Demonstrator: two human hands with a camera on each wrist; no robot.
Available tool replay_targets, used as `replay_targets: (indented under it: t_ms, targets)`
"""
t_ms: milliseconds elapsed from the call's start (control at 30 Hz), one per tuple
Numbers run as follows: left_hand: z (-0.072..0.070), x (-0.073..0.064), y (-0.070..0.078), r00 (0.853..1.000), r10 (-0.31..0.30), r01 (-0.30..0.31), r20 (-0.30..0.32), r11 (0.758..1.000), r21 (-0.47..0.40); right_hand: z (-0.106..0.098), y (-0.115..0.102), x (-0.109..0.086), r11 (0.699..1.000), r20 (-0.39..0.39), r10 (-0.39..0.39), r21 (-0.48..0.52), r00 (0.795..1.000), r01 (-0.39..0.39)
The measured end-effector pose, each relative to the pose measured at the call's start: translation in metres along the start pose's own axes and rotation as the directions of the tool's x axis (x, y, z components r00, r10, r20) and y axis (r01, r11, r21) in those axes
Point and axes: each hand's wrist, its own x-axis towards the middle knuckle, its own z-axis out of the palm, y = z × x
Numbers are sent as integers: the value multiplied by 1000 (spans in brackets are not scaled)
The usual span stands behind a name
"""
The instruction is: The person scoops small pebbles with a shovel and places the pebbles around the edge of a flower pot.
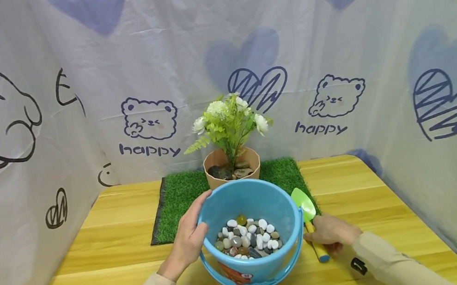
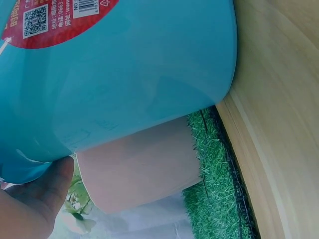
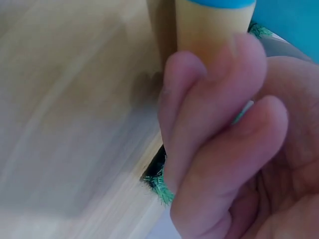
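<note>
A light-blue plastic bucket (image 1: 244,199) stands in the middle of the table, its handle hanging down on the near side. White, grey and brown pebbles (image 1: 247,240) cover its bottom. My left hand (image 1: 189,237) grips the bucket's left rim; in the left wrist view, its fingers (image 2: 55,186) are at the rim. To the right of the bucket is a small garden trowel (image 1: 303,203) with a green blade and a yellow, blue-ended handle. My right hand (image 1: 333,231) holds that handle, and the right wrist view shows curled fingers at the yellow grip (image 3: 214,30).
Behind the bucket, a peach flowerpot (image 1: 212,181) with white flowers (image 1: 226,122) and dark stones sits on a green artificial-grass mat (image 1: 180,198). The wood-grain table (image 1: 94,254) is bordered by a white printed cloth (image 1: 185,49) at the back and both sides.
</note>
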Motion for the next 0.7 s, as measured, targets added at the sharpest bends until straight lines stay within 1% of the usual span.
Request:
replay_targets:
  t_ms: [200,333,467,533,567,633,700]
  targets:
    - [0,0,1,1000,-11,11,-1,1000,-14,1,4,0,1000,21,14,24,1000,-14]
    - [0,0,2,1000,-21,21,1,1000,-18,1,8,1,997,19,24,71,1000,-25]
    - [-1,-1,2,1000,-19,19,23,1000,-9,-3,11,1,991,10,25,130,1000,-26]
    - [-2,-1,2,999,-12,12,34,1000,-3,-8,14,2,989,-17,13,147,1000,-10]
    - [-3,-1,2,999,-9,9,39,1000,-6,-12,16,3,988,-42,4,153,999,3]
    - [-5,0,3,999,-2,2,37,1000,-6,-21,19,4,986,-109,-24,163,994,42]
    - [-7,2,5,999,8,-9,32,1000,7,-29,21,6,984,-194,-43,162,980,75]
